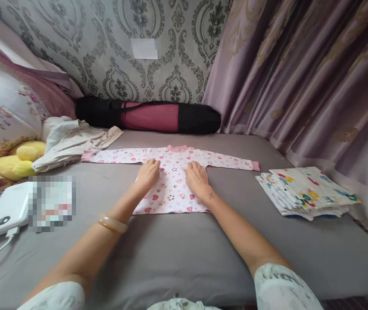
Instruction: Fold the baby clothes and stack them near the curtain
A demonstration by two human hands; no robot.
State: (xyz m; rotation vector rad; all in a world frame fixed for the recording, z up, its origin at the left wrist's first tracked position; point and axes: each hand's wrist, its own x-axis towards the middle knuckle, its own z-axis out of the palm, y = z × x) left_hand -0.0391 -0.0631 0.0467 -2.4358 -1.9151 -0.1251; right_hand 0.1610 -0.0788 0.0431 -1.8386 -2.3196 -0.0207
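Note:
A small long-sleeved shirt [173, 191], white with pink and red hearts and flowers, lies spread on the grey bed sheet. Its pink collar faces the wall, and both sleeves stretch straight out to the sides. My left hand [149, 174] rests on the left side of the chest, fingers slightly bent and touching the cloth. On the right side, my right hand [197, 177] lies palm down with its fingers apart. A pale bangle [112, 224] circles my left wrist. Neither hand lifts the fabric.
Folded printed clothes [310, 191] are stacked at right. A white power bank [6, 209] with a cable and a blurred-out item [52, 202] sit at left. Behind are a crumpled pale garment [74, 144], a yellow plush toy [16, 161] and a black-and-pink long bag [150, 116].

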